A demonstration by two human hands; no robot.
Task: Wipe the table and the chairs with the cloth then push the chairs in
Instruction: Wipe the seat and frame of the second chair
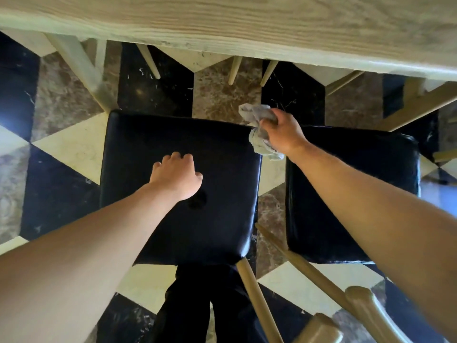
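2 chairs (180, 184) side by side — table (247, 26) just beyond them.

Dim, warm light, soft blur, wide-angle bending

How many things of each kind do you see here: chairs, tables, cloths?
Chairs: 2, left chair and right chair
Tables: 1, table
Cloths: 1, cloth, held in the right hand
Total: 4

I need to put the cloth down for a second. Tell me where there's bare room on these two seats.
The right chair seat is bare beyond the right forearm. The left chair seat has the left hand over its middle; its far strip toward the table is free. The gap between the seats is narrow, and the right hand holds the cloth above it.
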